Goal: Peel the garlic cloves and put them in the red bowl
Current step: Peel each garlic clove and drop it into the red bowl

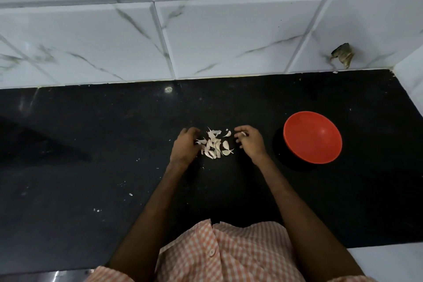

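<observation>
- The garlic cloves [216, 145] lie in a small loose heap on the black bench [91, 144], about midway between its back edge and its front edge, with thin papery skins mixed in among them.
- The left hand [185, 146] rests at the left side of the heap, its curled fingers [198, 142] touching the nearest cloves. Whether they hold one cannot be told.
- The right hand [250, 142] sits just beside the right side of the heap, palm down. Its thumb and fingers [239, 132] pinch a small white piece [244, 133] of garlic; whether it is clove or skin is too small to tell.
- The red bowl [297, 121] stands upright on the bench to the right of the right hand, apart from it and nearer the bench's right end. No clove shows on its inner wall.
- A few white flecks [131, 194] dot the bench toward the front left.
- A white marbled tiled wall [206, 30] rises from the back edge.
- A checked shirt [229, 254] shows at the front edge.
</observation>
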The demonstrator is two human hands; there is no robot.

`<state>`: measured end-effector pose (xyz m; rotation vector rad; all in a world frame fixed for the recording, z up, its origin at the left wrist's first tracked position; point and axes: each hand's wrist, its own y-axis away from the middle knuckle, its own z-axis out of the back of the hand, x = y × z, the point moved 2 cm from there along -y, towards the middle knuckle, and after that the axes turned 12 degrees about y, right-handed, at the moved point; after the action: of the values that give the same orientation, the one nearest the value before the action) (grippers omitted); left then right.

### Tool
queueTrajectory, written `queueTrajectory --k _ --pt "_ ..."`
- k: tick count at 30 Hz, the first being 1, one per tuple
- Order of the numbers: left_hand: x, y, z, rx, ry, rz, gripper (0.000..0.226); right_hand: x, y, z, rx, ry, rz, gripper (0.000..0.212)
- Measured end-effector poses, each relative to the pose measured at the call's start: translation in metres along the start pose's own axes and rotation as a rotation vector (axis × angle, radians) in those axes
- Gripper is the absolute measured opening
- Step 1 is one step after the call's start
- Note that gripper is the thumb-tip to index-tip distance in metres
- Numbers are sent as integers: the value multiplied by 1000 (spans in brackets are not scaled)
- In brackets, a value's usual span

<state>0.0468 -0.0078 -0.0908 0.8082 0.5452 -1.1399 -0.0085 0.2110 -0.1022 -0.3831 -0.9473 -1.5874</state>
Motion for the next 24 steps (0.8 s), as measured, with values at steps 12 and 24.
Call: queueTrajectory --k 12,24 --pt "-1 6 -21 33 36 -99 37 16 1 -18 -9 107 168 36" --pt "-33 22 -27 -11 852 -154 20 39 43 -10 90 -360 199 14"
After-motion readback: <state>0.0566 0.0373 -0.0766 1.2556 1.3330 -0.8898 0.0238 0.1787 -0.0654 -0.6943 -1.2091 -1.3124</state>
